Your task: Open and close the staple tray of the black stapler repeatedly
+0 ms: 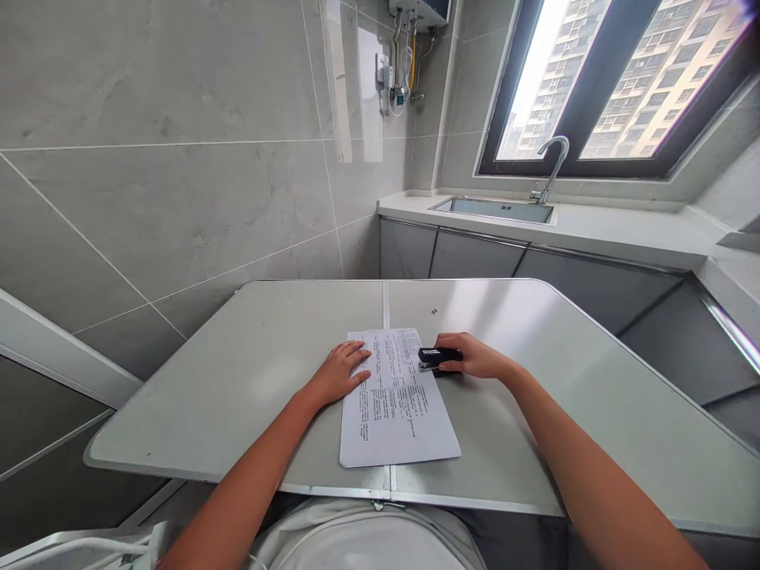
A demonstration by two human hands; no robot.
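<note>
Right-hand grip (473,355) is clasping a compact black stapler (432,356) at the right edge of the white printed paper (397,431), the open left hand (338,372) is steadying it on the pale-grey worktop (267,332), and stapling is seemingly beginning, the next squeeze calling for stillness.

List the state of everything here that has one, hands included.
Paper, flat, printed side up
Left hand, open, resting on the paper
Stapler, held at the paper's right edge; open or shut unclear
Right hand, closed around the stapler
Table, opened flat
Faucet, no water showing
Cabinets, shut
Window, appears shut
</note>
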